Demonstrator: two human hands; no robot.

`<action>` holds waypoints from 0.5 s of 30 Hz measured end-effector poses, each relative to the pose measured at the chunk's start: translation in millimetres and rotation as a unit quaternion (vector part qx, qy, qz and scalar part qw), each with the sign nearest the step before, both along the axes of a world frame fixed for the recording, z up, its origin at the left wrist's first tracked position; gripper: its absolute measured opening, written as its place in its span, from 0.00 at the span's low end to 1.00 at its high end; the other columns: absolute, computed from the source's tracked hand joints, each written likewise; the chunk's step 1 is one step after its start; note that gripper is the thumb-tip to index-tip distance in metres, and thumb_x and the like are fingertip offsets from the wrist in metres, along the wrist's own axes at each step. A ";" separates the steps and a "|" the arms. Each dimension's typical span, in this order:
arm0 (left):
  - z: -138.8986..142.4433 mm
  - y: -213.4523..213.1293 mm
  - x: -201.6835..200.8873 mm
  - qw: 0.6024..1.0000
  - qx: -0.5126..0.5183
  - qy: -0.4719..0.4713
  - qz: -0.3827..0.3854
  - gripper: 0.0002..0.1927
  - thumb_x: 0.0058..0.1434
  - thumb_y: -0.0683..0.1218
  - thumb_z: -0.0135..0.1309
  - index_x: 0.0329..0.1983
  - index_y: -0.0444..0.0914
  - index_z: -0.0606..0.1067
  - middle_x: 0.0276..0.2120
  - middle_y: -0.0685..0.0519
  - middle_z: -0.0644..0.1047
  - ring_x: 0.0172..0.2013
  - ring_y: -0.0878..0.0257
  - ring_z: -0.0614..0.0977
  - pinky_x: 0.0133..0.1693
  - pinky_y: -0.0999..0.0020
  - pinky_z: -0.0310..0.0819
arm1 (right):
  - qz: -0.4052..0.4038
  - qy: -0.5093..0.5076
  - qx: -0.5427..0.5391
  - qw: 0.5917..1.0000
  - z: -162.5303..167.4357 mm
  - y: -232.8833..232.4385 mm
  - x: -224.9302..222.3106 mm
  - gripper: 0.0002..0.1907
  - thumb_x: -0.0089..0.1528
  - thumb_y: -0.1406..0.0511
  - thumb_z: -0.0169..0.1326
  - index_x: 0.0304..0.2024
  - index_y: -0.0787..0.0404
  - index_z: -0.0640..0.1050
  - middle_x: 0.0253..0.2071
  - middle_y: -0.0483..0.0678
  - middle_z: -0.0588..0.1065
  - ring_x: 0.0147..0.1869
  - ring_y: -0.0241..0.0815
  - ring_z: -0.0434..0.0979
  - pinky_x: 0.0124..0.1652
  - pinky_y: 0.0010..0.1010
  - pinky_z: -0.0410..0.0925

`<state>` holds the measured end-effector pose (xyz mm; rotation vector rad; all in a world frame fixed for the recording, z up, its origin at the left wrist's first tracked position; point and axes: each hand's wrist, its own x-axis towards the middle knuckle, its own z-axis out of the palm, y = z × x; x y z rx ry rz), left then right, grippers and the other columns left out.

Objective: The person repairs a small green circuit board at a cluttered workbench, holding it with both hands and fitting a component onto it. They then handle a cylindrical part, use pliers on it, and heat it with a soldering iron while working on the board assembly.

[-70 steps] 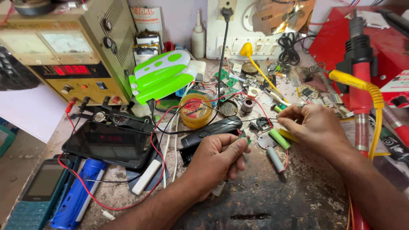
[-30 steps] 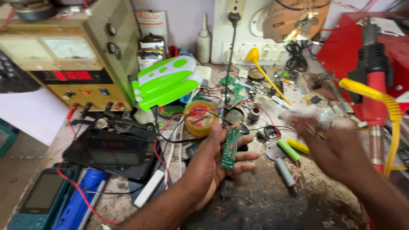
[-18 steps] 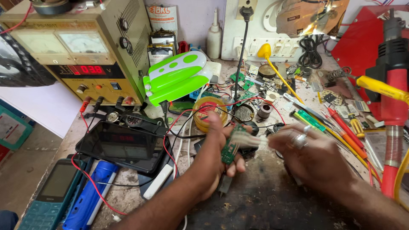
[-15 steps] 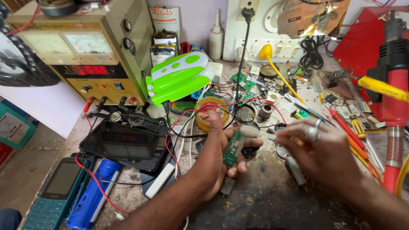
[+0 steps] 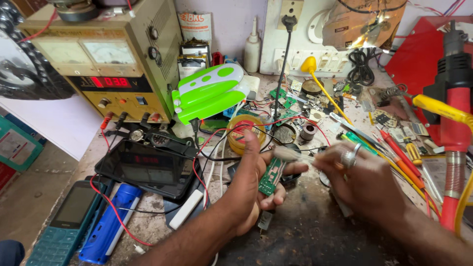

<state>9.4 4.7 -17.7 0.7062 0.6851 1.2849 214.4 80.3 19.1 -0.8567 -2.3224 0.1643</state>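
My left hand (image 5: 251,189) grips a small green circuit board (image 5: 269,177), held upright above the worn dark benchtop (image 5: 305,236). My right hand (image 5: 367,182), with a ring on one finger, is close to the right of the board. It pinches a thin pale object (image 5: 290,154) whose tip reaches over the board's top edge; motion blur hides what that object is. A roll of yellow tape (image 5: 241,135) lies just behind my left thumb.
A beige bench power supply (image 5: 106,69) stands at the back left, red leads trailing forward. Nearby are a green-and-white lamp (image 5: 209,93), a black meter (image 5: 148,167), a blue torch (image 5: 111,224), a keypad phone (image 5: 64,226), screwdrivers (image 5: 394,145) and a red hot-air gun (image 5: 453,113).
My left hand turned the green board upright and kept it. My right hand swung out to the right, then came back to the board with a thin pale object.
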 end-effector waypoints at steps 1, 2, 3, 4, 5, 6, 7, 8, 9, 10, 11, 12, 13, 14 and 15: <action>-0.6 -1.0 1.8 1.000 -0.011 0.002 0.004 0.53 0.59 0.83 0.23 0.58 0.35 0.70 0.50 0.46 0.80 0.19 0.72 0.73 0.15 0.81 0.55 | 0.030 0.011 0.006 0.999 0.4 0.1 -0.1 0.04 0.58 0.67 0.63 0.33 0.60 0.80 0.31 0.49 0.79 0.32 0.44 0.81 0.32 0.34 0.73; -0.7 -1.4 2.4 1.000 -0.021 0.005 0.008 0.54 0.59 0.83 0.23 0.58 0.34 0.70 0.51 0.46 0.80 0.19 0.71 0.73 0.16 0.80 0.55 | 0.059 0.023 0.012 0.998 -0.2 -1.6 0.2 0.03 0.59 0.68 0.62 0.34 0.60 0.79 0.32 0.48 0.80 0.33 0.43 0.82 0.33 0.33 0.73; -0.7 -1.3 3.0 0.999 -0.031 0.007 0.013 0.54 0.59 0.83 0.23 0.58 0.33 0.70 0.52 0.46 0.79 0.19 0.71 0.74 0.16 0.80 0.55 | 0.089 0.034 0.020 0.995 -0.3 -2.3 0.5 0.02 0.59 0.68 0.61 0.34 0.59 0.79 0.32 0.47 0.80 0.34 0.43 0.82 0.34 0.33 0.73; -0.4 -1.2 1.3 1.000 -0.021 0.004 0.015 0.54 0.58 0.83 0.23 0.59 0.34 0.70 0.53 0.45 0.79 0.19 0.71 0.74 0.16 0.80 0.55 | 0.120 0.025 0.006 0.992 -0.6 -3.3 0.6 0.03 0.58 0.68 0.62 0.33 0.59 0.79 0.32 0.47 0.80 0.34 0.43 0.82 0.33 0.32 0.74; 0.1 -1.3 -1.5 1.000 -0.012 0.003 0.018 0.54 0.58 0.82 0.22 0.60 0.36 0.70 0.53 0.45 0.79 0.19 0.71 0.74 0.15 0.81 0.55 | 0.152 0.019 -0.008 0.988 -1.0 -4.4 0.7 0.04 0.57 0.67 0.62 0.33 0.59 0.79 0.32 0.47 0.80 0.33 0.43 0.82 0.32 0.32 0.74; 0.7 -1.0 -2.9 1.000 -0.002 0.001 0.021 0.54 0.58 0.82 0.22 0.61 0.37 0.71 0.54 0.45 0.79 0.19 0.71 0.74 0.15 0.81 0.55 | 0.183 0.010 -0.021 0.983 -0.5 -3.3 0.4 0.05 0.56 0.67 0.63 0.32 0.59 0.79 0.32 0.46 0.80 0.32 0.43 0.83 0.32 0.32 0.74; 1.2 -0.9 -3.8 1.000 -0.003 0.007 0.024 0.54 0.58 0.82 0.22 0.61 0.36 0.70 0.54 0.46 0.79 0.20 0.72 0.74 0.16 0.81 0.55 | 0.164 0.017 0.007 0.986 -0.6 -2.6 -0.2 0.04 0.57 0.68 0.62 0.33 0.59 0.79 0.32 0.47 0.80 0.34 0.44 0.82 0.33 0.32 0.74; 1.1 -2.1 -2.3 1.000 -0.006 0.012 0.025 0.54 0.59 0.82 0.23 0.61 0.36 0.70 0.54 0.46 0.78 0.20 0.72 0.74 0.16 0.82 0.55 | 0.141 0.025 0.032 0.989 0.4 -0.3 -0.8 0.03 0.58 0.69 0.62 0.34 0.59 0.79 0.33 0.47 0.80 0.35 0.45 0.82 0.34 0.33 0.74; 1.0 -2.0 0.8 1.000 -0.008 0.016 0.022 0.54 0.60 0.83 0.23 0.62 0.35 0.70 0.54 0.47 0.78 0.21 0.72 0.73 0.16 0.82 0.55 | 0.115 0.030 0.057 0.991 1.4 1.4 -0.7 0.03 0.58 0.70 0.61 0.34 0.60 0.79 0.33 0.48 0.79 0.36 0.46 0.82 0.36 0.34 0.74; 1.3 -1.1 2.5 1.000 0.004 0.020 0.017 0.53 0.59 0.82 0.24 0.63 0.37 0.69 0.54 0.48 0.78 0.21 0.72 0.74 0.18 0.82 0.56 | 0.084 0.030 0.057 0.994 1.0 0.7 -0.6 0.04 0.58 0.70 0.62 0.35 0.60 0.79 0.33 0.49 0.79 0.36 0.47 0.82 0.35 0.34 0.74; 1.3 -1.0 4.3 1.000 0.015 0.023 0.013 0.52 0.58 0.82 0.24 0.64 0.39 0.69 0.55 0.49 0.78 0.22 0.71 0.74 0.19 0.81 0.58 | 0.054 0.030 0.057 0.996 1.1 1.3 -0.8 0.05 0.58 0.69 0.63 0.35 0.61 0.79 0.34 0.50 0.79 0.36 0.48 0.81 0.35 0.35 0.73; 0.5 -1.2 6.4 0.999 0.026 0.025 0.009 0.52 0.57 0.81 0.25 0.65 0.40 0.68 0.56 0.50 0.79 0.23 0.71 0.74 0.20 0.80 0.60 | 0.025 0.028 0.056 0.998 0.2 0.2 -0.2 0.06 0.58 0.69 0.64 0.36 0.62 0.79 0.34 0.51 0.79 0.36 0.49 0.81 0.35 0.35 0.73; -0.1 -1.0 7.4 0.999 0.017 0.018 0.021 0.52 0.57 0.81 0.25 0.64 0.39 0.68 0.55 0.49 0.79 0.23 0.71 0.74 0.20 0.80 0.60 | 0.077 0.031 0.053 0.995 -0.9 -1.6 0.8 0.06 0.57 0.69 0.63 0.36 0.61 0.79 0.35 0.50 0.79 0.37 0.48 0.82 0.35 0.35 0.74; -0.4 0.1 6.5 0.999 0.011 0.013 0.034 0.52 0.57 0.81 0.24 0.63 0.38 0.68 0.54 0.48 0.80 0.23 0.70 0.75 0.20 0.79 0.60 | 0.131 0.034 0.052 0.989 -2.4 -3.1 1.1 0.06 0.57 0.69 0.62 0.36 0.60 0.79 0.35 0.48 0.79 0.38 0.47 0.82 0.36 0.34 0.75; -1.2 0.9 5.4 0.999 0.003 0.007 0.048 0.52 0.58 0.81 0.24 0.62 0.37 0.68 0.54 0.47 0.81 0.24 0.70 0.75 0.20 0.79 0.60 | 0.185 0.037 0.050 0.981 -3.8 -3.9 1.7 0.06 0.57 0.69 0.61 0.36 0.58 0.79 0.35 0.47 0.80 0.39 0.46 0.83 0.37 0.33 0.75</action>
